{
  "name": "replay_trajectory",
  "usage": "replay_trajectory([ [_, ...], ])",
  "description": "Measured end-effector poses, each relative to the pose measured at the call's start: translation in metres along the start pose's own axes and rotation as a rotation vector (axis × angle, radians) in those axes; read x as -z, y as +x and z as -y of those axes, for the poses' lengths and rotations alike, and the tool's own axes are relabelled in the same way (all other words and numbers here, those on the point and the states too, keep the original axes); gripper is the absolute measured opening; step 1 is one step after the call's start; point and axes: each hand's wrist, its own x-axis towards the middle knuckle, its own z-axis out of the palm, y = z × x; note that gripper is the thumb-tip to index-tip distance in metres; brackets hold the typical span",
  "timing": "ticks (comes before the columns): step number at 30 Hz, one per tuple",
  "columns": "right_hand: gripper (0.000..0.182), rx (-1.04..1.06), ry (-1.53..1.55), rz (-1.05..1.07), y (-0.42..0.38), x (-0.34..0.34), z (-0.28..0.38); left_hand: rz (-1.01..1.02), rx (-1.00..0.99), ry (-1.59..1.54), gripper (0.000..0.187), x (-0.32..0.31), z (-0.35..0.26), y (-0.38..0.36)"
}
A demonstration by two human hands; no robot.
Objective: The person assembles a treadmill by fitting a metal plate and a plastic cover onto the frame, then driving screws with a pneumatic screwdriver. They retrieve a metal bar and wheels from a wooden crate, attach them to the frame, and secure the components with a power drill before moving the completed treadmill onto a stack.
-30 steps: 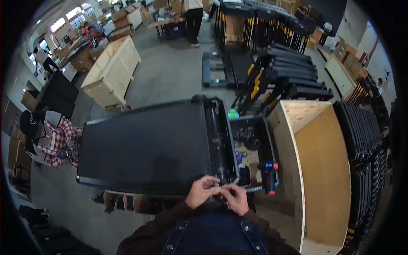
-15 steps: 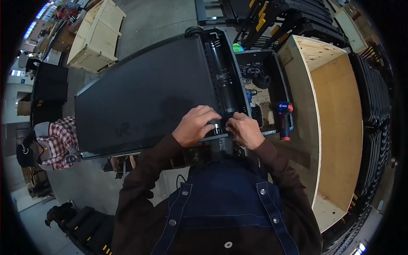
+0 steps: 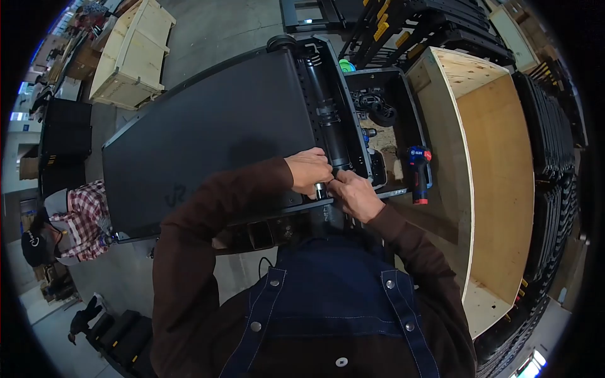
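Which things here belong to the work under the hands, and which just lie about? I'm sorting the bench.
In hand:
left hand and right hand, together at the near end of the black roller
treadmill deck

Lying about:
blue cordless driver
wooden crate
green item

The left hand [image 3: 310, 170] and right hand [image 3: 353, 192] cover the near end of the black roller [image 3: 328, 123], so whatever small part their fingers [image 3: 324, 184] pinch there is too small to tell.
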Motion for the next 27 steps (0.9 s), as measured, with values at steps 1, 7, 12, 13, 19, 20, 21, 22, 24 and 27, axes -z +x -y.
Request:
replay_trajectory([
  [1,0.013,0.002,0.0,0.003,0.0,-0.001,-0.002,-0.002,0.002,-0.001,0.034,0.002,0.001,0.002],
  [7,0.021,-0.068,0.023,-0.22,-0.008,-0.014,0.018,0.054,-0.044,-0.022,0.038,-0.004,0.013,0.01],
  [12,0.026,-0.131,0.177,-0.391,-0.034,-0.026,0.03,0.097,-0.08,-0.062,0.037,0.002,0.011,0.013],
  [13,0.027,-0.117,0.276,-0.381,-0.043,-0.025,0.024,0.123,-0.07,-0.056,0.037,-0.001,0.012,0.014],
  [19,0.029,-0.568,0.13,-0.987,-0.112,0.025,-0.106,0.115,-0.09,-0.039,0.045,-0.025,0.007,0.02],
  [20,0.035,-0.577,-0.199,-0.981,-0.13,0.029,-0.14,0.127,-0.082,-0.006,0.046,-0.017,0.013,0.018],
  [21,0.049,-0.819,-0.191,-0.814,-0.151,0.02,-0.195,0.101,-0.09,-0.008,0.045,-0.018,0.017,0.016],
  [22,0.058,-0.97,-0.142,-0.641,-0.167,0.008,-0.247,0.077,-0.108,-0.008,0.044,-0.022,0.012,0.016],
  [24,0.056,-0.999,0.232,-0.573,-0.159,0.013,-0.278,0.189,-0.022,0.065,0.045,-0.014,-0.001,0.019],
  [27,0.057,-1.134,0.156,-0.394,-0.139,0.037,-0.268,0.193,-0.006,0.069,0.044,-0.022,-0.002,0.021],
])
